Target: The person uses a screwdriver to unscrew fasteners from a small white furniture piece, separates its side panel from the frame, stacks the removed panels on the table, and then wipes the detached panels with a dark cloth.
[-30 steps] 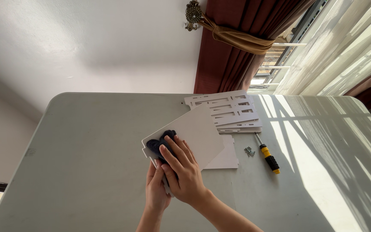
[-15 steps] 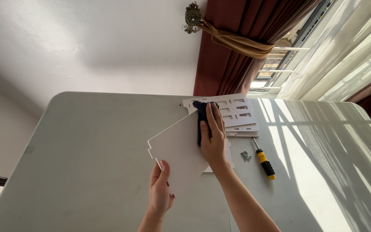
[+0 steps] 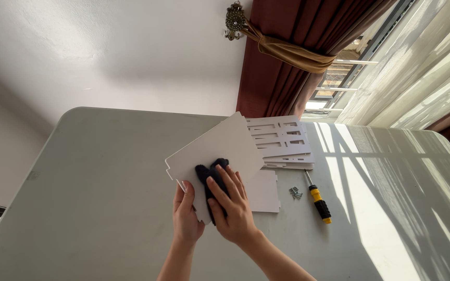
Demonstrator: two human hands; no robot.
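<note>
Right hand [image 3: 233, 211] back near, pressing dark cloth [image 3: 212, 174]; left hand [image 3: 186, 216] gripping white panel [image 3: 220, 148] edge

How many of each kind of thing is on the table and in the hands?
White panel held in the left hand: 1
Dark cloth under the right hand: 1
Stack of slotted white panels: 1 stack, number of sheets unclear
Plain white panel lying flat: 1
Yellow-and-black screwdriver: 1
Pile of small screws: 1
Total: 6

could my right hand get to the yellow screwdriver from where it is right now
Probably yes. The right hand presses a dark cloth on the white panel; the screwdriver lies in the open on the table to its right, only small screws nearby.
</note>
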